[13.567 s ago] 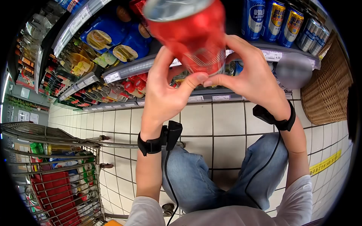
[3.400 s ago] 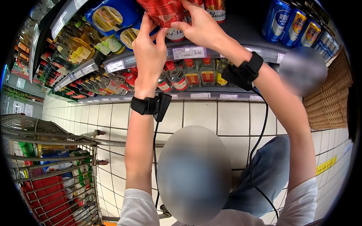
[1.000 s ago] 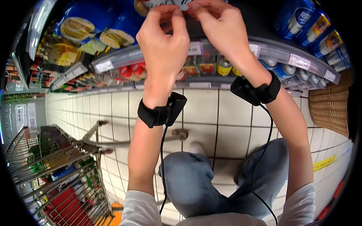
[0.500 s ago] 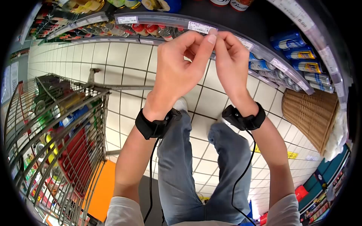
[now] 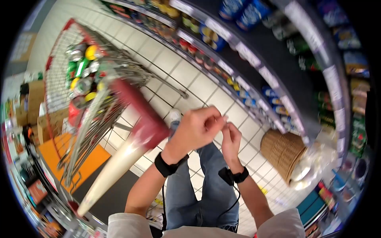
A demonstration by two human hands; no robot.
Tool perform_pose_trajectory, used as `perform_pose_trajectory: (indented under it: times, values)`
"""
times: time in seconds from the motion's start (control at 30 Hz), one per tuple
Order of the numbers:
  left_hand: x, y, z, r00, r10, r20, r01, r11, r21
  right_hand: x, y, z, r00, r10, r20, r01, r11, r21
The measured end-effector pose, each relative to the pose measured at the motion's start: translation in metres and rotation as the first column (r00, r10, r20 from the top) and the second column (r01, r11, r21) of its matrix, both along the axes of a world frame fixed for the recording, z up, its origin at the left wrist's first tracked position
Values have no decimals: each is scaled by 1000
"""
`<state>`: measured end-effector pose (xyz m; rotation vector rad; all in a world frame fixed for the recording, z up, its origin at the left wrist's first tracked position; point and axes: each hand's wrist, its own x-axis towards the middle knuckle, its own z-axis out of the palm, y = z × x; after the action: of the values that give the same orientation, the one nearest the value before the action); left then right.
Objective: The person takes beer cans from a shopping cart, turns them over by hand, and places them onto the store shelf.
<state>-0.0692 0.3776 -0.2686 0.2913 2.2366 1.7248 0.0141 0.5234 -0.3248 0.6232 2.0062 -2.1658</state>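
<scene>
Left hand (image 5: 196, 131) and right hand (image 5: 231, 143) nearly meet, fingers curled narrow — whether gripping anything, I cannot tell — near the dark-red cylindrical handle's end (image 5: 152, 129) on the metal wire cart (image 5: 82, 150).

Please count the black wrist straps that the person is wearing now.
2. One black strap is around the left wrist; the other black strap is around the right wrist.

Bright, motion blur, fisheye-warped edges.
</scene>
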Motion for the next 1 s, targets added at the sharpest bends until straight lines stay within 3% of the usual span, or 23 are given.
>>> perform_pose_trajectory:
  times: [0.13, 0.17, 0.33, 0.5, 0.73, 0.93, 1.0]
  values:
    - [27, -17, 82, 994, 16, -106, -16, 1000, 4, -9, -8, 58, 991, 47, -125, -43, 998, 36]
    - [32, -20, 104, 987, 49, -155, -45, 999, 29, -16, -7, 73, 988, 84, -133, -93, 994, -62]
    - [69, -40, 211, 965, 118, -234, -118, 993, 12, -49, -18, 196, 910, 370, -185, -346, 926, 149]
    - [108, -71, 255, 924, 309, -227, -296, 951, 88, -58, -21, 237, 856, 450, -255, -438, 893, 107]
    - [165, -130, 278, 709, 703, -49, -693, 709, 131, -64, -37, 282, 800, 518, -304, -533, 845, 39]
    - [183, -166, 301, 625, 769, -132, -777, 629, -11, -71, -46, 316, 786, 543, -297, -565, 825, 12]
    - [184, -175, 306, 615, 778, -133, -783, 621, 12, -75, -49, 323, 762, 542, -353, -571, 821, 28]
